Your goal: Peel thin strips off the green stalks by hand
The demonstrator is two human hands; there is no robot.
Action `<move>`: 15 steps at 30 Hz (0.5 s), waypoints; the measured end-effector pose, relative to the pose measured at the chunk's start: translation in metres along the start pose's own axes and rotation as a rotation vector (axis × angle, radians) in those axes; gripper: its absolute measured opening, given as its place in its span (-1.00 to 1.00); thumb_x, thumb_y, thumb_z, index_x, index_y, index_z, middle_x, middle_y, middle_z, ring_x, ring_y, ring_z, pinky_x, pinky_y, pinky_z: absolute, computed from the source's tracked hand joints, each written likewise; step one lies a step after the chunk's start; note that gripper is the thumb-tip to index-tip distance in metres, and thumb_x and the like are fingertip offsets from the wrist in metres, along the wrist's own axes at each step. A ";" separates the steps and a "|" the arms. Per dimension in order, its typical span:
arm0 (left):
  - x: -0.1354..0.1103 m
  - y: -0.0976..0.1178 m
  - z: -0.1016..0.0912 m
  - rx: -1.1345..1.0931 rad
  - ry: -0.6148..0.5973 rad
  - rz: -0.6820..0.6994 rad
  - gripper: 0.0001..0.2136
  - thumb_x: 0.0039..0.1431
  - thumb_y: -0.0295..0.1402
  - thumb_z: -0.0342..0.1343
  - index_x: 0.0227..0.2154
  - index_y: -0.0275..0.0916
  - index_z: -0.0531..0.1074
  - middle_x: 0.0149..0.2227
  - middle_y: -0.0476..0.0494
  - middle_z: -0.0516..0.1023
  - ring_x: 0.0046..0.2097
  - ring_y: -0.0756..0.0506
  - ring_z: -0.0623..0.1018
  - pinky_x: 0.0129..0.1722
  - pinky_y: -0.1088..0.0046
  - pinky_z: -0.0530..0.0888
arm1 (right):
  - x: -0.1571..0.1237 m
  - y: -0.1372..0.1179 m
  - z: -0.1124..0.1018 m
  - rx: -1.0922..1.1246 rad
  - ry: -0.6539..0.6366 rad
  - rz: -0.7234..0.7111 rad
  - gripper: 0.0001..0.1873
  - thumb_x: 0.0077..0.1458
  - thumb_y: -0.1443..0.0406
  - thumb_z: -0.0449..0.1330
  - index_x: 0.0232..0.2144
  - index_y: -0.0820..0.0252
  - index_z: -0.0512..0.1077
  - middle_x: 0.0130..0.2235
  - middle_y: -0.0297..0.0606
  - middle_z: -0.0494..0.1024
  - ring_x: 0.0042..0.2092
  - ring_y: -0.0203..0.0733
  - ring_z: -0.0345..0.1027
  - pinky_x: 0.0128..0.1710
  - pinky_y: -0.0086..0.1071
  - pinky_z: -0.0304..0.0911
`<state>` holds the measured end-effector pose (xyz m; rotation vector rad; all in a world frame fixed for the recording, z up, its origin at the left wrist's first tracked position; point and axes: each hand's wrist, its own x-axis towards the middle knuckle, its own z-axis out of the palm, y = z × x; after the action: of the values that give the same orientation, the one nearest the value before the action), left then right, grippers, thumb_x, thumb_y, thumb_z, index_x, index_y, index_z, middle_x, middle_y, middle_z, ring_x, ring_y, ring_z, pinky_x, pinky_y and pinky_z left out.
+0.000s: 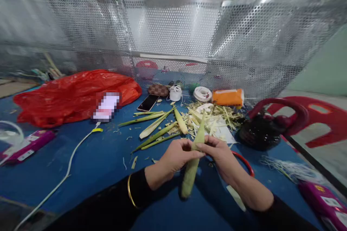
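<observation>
Both my hands hold a pale green unhusked baby corn ear [193, 162] upright over the blue table [103, 158]. My left hand [176, 157] wraps around its middle from the left. From the right, my right hand [218, 153] pinches the husk near the same spot, fingers closed. Just beyond my hands lie peeled husk strips and several corn pieces [162, 126], with a heap of husk shreds [217, 115] on white paper.
A red plastic bag [73, 94] lies at the back left with a blurred phone [106, 107] on a white cable [67, 166]. A second phone [148, 102], tape roll [202, 94], orange pack [227, 97], dark kettle [260, 130] and perforated metal screen [173, 39] stand behind. Purple packs [27, 146] lie at the sides.
</observation>
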<state>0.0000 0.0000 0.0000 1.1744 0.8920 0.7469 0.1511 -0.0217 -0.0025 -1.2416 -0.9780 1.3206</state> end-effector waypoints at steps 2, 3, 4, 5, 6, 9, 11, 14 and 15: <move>-0.001 0.001 0.001 -0.066 0.037 -0.050 -0.81 -0.19 -0.41 0.29 -0.59 -0.30 0.36 -0.61 0.06 0.41 -0.54 0.08 0.38 -0.51 0.59 0.28 | 0.000 0.004 0.000 -0.225 -0.030 -0.054 -0.67 -0.10 0.07 0.30 -0.57 0.22 0.42 -0.55 -0.33 0.45 -0.51 -0.32 0.25 -0.48 -0.45 0.16; -0.001 0.002 0.001 -0.096 0.060 -0.072 -0.82 -0.19 -0.41 0.28 -0.58 -0.30 0.36 -0.60 0.04 0.44 -0.55 0.06 0.40 -0.51 0.58 0.30 | 0.003 0.005 -0.002 -0.339 -0.027 -0.087 -0.65 -0.02 0.05 0.24 -0.58 0.22 0.41 -0.56 -0.33 0.44 -0.52 -0.31 0.26 -0.49 -0.44 0.18; 0.000 0.003 0.001 -0.125 0.085 -0.093 -0.82 -0.19 -0.42 0.28 -0.56 -0.29 0.36 -0.59 0.01 0.47 -0.55 0.04 0.43 -0.51 0.56 0.32 | 0.010 0.003 -0.005 -0.451 -0.015 -0.123 -0.63 0.04 0.04 0.18 -0.57 0.22 0.41 -0.57 -0.31 0.45 -0.53 -0.30 0.28 -0.49 -0.42 0.20; 0.001 0.004 0.000 -0.156 0.120 -0.118 -0.81 -0.19 -0.42 0.28 -0.53 -0.28 0.36 -0.57 -0.02 0.50 -0.55 0.02 0.46 -0.52 0.55 0.34 | 0.020 -0.001 -0.009 -0.655 0.010 -0.192 -0.59 0.14 0.05 0.08 -0.57 0.21 0.40 -0.57 -0.30 0.46 -0.53 -0.27 0.31 -0.48 -0.40 0.23; 0.002 0.006 -0.002 -0.182 0.152 -0.137 -0.80 -0.19 -0.42 0.29 -0.51 -0.28 0.36 -0.54 -0.06 0.54 -0.55 0.00 0.49 -0.52 0.53 0.36 | 0.033 -0.006 -0.016 -0.754 0.057 -0.235 -0.59 0.18 0.07 0.05 -0.53 0.22 0.42 -0.55 -0.28 0.48 -0.51 -0.24 0.35 -0.45 -0.37 0.26; 0.007 0.009 -0.008 -0.238 0.206 -0.150 -0.78 -0.18 -0.44 0.29 -0.43 -0.28 0.38 -0.47 -0.13 0.60 -0.55 0.00 0.51 -0.51 0.51 0.40 | 0.084 -0.030 -0.037 -0.927 0.213 -0.337 -0.79 0.18 0.21 0.12 -0.35 0.23 0.47 -0.33 -0.17 0.55 -0.28 -0.12 0.43 -0.24 -0.28 0.30; 0.011 0.010 -0.012 -0.259 0.218 -0.145 -0.79 -0.17 -0.47 0.28 -0.41 -0.30 0.41 -0.45 -0.15 0.60 -0.55 0.01 0.50 -0.47 0.50 0.44 | 0.118 -0.043 -0.048 -1.044 0.287 -0.384 -0.80 0.19 0.25 0.15 -0.19 0.25 0.47 -0.09 -0.07 0.50 -0.10 -0.04 0.40 -0.12 -0.20 0.31; 0.014 0.007 -0.017 -0.268 0.212 -0.136 -0.80 -0.17 -0.48 0.27 -0.41 -0.33 0.44 -0.44 -0.16 0.61 -0.57 0.02 0.49 -0.48 0.50 0.43 | 0.153 -0.048 -0.055 -1.174 0.292 -0.437 -0.69 0.23 0.22 0.14 0.00 0.16 0.37 0.04 -0.15 0.42 -0.05 -0.11 0.39 -0.09 -0.15 0.36; 0.015 0.006 -0.019 -0.267 0.205 -0.134 -0.79 -0.17 -0.47 0.27 -0.39 -0.33 0.45 -0.44 -0.16 0.60 -0.57 0.02 0.49 -0.50 0.50 0.42 | 0.159 -0.047 -0.054 -1.202 0.290 -0.457 -0.69 0.24 0.22 0.14 0.01 0.15 0.36 0.05 -0.16 0.42 -0.05 -0.12 0.39 -0.09 -0.15 0.37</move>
<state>-0.0096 0.0228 0.0005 0.8051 0.9956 0.8579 0.2219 0.1375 0.0121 -1.8234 -1.7848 0.0756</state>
